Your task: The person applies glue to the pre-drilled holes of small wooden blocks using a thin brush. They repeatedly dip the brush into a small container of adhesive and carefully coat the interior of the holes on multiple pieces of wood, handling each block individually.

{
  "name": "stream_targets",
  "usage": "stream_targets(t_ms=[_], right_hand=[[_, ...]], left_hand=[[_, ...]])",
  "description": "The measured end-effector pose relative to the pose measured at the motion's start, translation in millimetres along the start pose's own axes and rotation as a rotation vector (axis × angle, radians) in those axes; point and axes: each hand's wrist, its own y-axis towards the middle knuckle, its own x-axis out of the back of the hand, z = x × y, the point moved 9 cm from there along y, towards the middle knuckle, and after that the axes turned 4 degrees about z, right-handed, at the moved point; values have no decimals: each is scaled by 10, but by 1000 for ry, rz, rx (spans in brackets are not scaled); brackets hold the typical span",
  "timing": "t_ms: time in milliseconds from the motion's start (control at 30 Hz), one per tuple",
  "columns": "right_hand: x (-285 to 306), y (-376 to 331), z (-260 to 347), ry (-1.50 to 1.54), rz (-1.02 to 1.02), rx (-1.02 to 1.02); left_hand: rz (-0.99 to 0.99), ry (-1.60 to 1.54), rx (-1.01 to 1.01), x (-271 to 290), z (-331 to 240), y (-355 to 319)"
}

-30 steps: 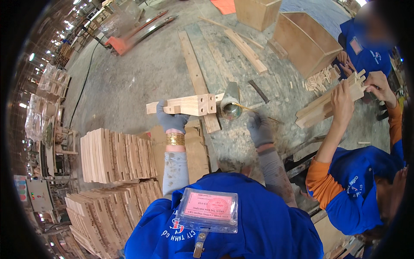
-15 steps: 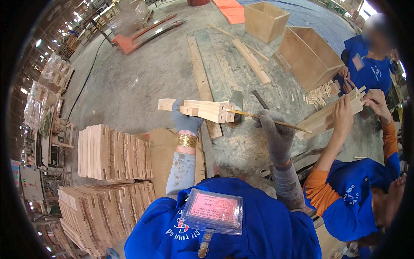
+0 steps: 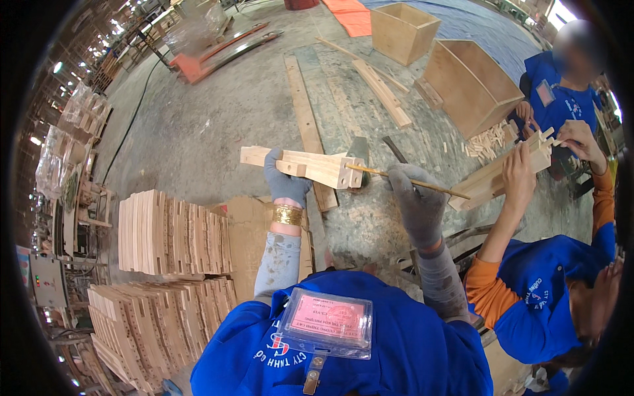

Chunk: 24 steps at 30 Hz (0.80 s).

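Observation:
My left hand [image 3: 285,178], in a grey glove, is closed around light wooden pieces [image 3: 323,169] held side by side above the work surface. Round holes show in their right-hand ends. In my gloved right hand [image 3: 417,206] is a thin yellow-brown stick [image 3: 374,172], pinched by the fingers. The stick's left tip meets a hole in the wood; how deep it sits I cannot tell. Behind the wood stands a dark green object [image 3: 358,148], partly hidden. A dark bar [image 3: 395,150] lies beyond my right hand.
Stacked wooden pieces [image 3: 175,234] stand at left beside cardboard [image 3: 254,231]. To the right, a co-worker's hands [image 3: 520,173] hold a wooden block [image 3: 485,173] with pegs. Loose dowels [image 3: 489,143] lie near a wooden box [image 3: 472,86]. A long plank [image 3: 305,119] lies ahead.
My right hand and the stick have shifted slightly left, and the stick's tip sits a little further left on the wood's end. My left hand keeps its hold.

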Motion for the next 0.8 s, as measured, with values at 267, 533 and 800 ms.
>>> stream_targets(t_ms=[267,533,800], right_hand=[[122,-77,-114,281,-214,-327],[242,-213,-354,295,-253,-295],[-274,-596,-1641,-141,-67,-361]], left_hand=[[18,12,-48,38,-68,-1],[17,-14,-17,136,-93,52],[-59,-4,-46,328,-242,86]])
